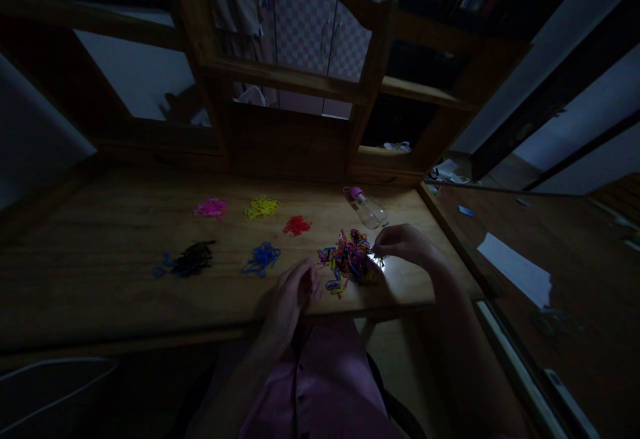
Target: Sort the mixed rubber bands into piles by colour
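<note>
A tangled heap of thin, small coloured loops or clips [353, 259] lies on the wooden desk; their exact kind is too small to tell. At the heap's right side, my right hand [404, 242] has its fingertips pinched together, and what they hold cannot be made out. A bright patch of light glows just below them. Left of the heap, my left hand [296, 286] is curled near the desk's front edge, its fingertips close to the loose pieces. Sorted piles lie further left: red [297, 225], blue [262, 258], yellow [261, 207], pink [211, 208] and black [194, 259].
Behind the heap, a clear bottle with a purple cap [367, 208] lies on its side. A wooden shelf frame [290, 139] rises at the back of the desk [100, 239]. To the right, another brown surface bears a white paper [517, 269].
</note>
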Tool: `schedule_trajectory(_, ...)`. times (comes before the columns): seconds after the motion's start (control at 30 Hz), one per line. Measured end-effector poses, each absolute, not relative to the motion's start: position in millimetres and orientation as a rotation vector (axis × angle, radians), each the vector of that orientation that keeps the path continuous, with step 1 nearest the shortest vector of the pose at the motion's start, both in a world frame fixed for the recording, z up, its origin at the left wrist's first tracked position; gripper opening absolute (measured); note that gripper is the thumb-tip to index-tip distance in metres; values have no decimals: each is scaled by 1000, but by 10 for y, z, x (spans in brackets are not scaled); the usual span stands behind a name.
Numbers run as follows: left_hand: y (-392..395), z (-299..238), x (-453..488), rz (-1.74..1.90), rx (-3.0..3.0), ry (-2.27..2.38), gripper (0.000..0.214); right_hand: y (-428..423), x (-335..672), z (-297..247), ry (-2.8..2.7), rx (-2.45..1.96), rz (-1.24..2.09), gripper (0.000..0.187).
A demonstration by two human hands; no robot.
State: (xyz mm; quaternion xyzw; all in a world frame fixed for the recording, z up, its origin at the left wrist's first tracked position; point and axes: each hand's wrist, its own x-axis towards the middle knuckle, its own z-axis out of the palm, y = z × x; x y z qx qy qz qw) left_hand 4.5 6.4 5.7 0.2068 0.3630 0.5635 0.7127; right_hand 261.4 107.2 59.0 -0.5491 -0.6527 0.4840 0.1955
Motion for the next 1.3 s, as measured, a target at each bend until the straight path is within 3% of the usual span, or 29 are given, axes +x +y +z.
schedule_trajectory(0.07, 92, 129, 136, 1286, 221, 673, 20, 946, 2430, 692, -1799, -1443, 1444, 22)
schedule_trajectory(0.23, 66, 339, 409, 1108, 6, 438, 29, 571, 1975, 929, -1975, -1232, 1548, 17)
schedule_trajectory(0.33, 19, 384, 489, 1122, 21, 453, 27, 389, 1816, 1022, -2139, -1197, 1385, 14)
schedule_trajectory(0.57, -75, 341, 388, 1126, 2, 466, 28, 154, 1788, 1118, -2225, -1152, 1139, 30)
schedule_trajectory(0.77, -136, 426, 264, 986, 95, 315, 33, 103, 1895, 1152, -2075, -1219, 874, 26)
schedule_trajectory(1.17, 63, 142, -1379, 2037, 390, 923, 44, 157, 2457, 813, -1815, -1508, 785, 31)
schedule_trajectory(1.3, 133, -6, -1696, 1938, 781, 1297, 47, 171, 2523, 748, -1815, -1511, 785, 31)
